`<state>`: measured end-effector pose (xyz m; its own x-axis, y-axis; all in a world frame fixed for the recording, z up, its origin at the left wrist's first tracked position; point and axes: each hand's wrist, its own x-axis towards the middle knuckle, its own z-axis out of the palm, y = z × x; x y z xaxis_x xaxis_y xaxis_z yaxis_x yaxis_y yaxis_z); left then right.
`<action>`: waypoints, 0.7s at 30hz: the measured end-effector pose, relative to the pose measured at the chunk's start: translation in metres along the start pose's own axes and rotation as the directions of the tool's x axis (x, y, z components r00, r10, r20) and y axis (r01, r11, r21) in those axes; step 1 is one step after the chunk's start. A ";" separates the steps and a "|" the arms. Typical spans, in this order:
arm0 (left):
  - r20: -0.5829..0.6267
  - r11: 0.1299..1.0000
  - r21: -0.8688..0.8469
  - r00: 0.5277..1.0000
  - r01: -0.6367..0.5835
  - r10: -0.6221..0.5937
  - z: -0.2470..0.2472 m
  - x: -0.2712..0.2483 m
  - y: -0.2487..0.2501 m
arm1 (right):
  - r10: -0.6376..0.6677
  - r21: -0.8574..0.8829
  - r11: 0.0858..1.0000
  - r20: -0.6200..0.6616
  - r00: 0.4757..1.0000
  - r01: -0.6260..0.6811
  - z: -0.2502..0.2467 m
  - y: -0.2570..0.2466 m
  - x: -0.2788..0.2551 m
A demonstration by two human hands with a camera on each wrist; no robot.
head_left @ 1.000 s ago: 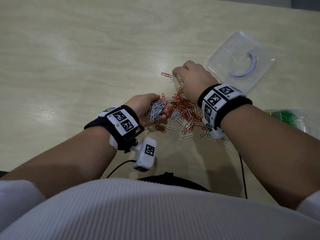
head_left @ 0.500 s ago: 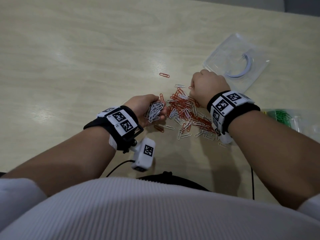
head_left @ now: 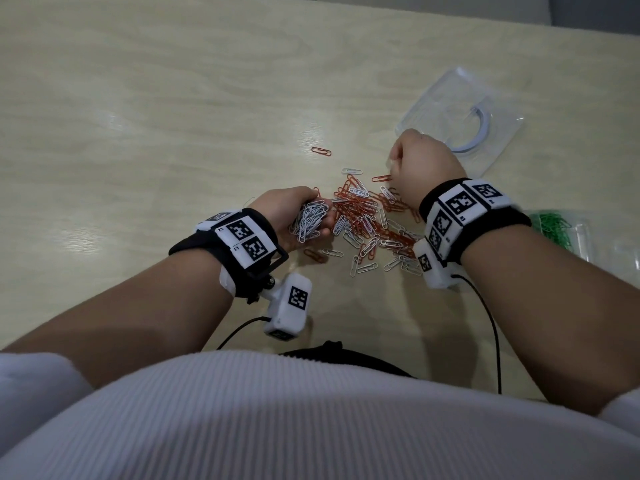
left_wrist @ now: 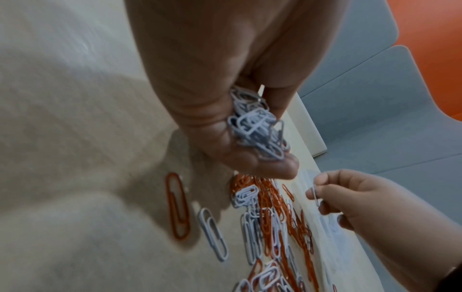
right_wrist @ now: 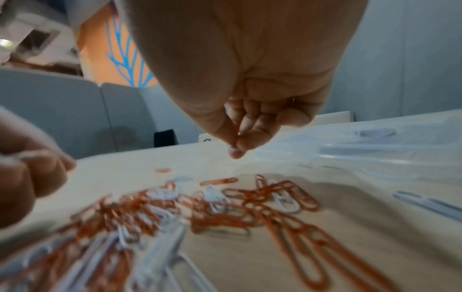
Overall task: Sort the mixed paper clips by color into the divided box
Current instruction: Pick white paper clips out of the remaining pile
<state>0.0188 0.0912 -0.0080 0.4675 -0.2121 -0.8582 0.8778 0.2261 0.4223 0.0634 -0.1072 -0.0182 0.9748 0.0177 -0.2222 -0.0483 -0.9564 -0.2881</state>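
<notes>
Paper clips, orange & white mixed, lie mid-desk, toward its near edge. Left hand cups a bunch of white clips. Right hand pinches one white clip w/ thumb & forefinger. Probably light, stiff, slippery wire; best nipped by a loop end.

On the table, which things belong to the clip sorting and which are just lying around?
Job: mixed orange and white paper clips; bunch of white clips in left hand; right hand; green clips in clear box.
Lying about: clear plastic lid; black cables.
</notes>
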 end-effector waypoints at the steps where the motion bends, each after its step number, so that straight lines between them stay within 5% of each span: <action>1: 0.001 1.000 -0.003 1.000 0.002 -0.002 0.001 0.001 0.000 | 0.002 0.118 0.993 0.001 1.000 -0.002 -0.002 -0.004 -0.003; 4: 0.016 1.000 -0.013 1.000 0.008 -0.008 0.003 0.003 -0.001 | -0.113 0.437 0.896 0.054 0.992 0.078 -0.006 -0.031 -0.018; 7: 0.064 1.000 -0.015 0.998 -0.014 0.015 0.006 0.002 -0.001 | -0.308 0.517 0.842 0.225 0.924 0.155 -0.011 -0.057 -0.029; 9: 0.079 0.999 -0.035 0.996 -0.029 0.032 0.007 0.000 0.000 | -0.361 0.469 0.858 0.260 0.896 0.209 -0.010 -0.065 -0.030; 11: 0.078 0.998 -0.059 0.997 -0.016 0.021 0.007 0.000 0.000 | -0.305 0.394 0.893 0.175 0.936 0.218 -0.006 -0.063 -0.020; 14: 0.047 0.998 -0.061 0.999 0.006 -0.003 0.005 -0.002 -0.001 | -0.142 0.098 0.986 0.068 0.988 0.135 0.008 -0.046 0.002; 17: 0.030 0.999 -0.032 0.999 0.013 -0.012 0.002 -0.005 -0.001 | -0.151 -0.135 0.977 0.092 0.984 0.162 0.023 -0.032 0.010; 21: 0.010 1.000 -0.012 1.000 0.026 -0.025 0.000 -0.006 -0.003 | -0.104 -0.160 0.979 0.132 0.986 0.125 0.030 -0.028 0.014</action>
<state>0.0134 0.0915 -0.0035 0.4459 -0.2269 -0.8658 0.8881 0.2323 0.3966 0.0714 -0.0714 -0.0411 0.9371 0.1558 -0.3123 0.1094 -0.9808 -0.1612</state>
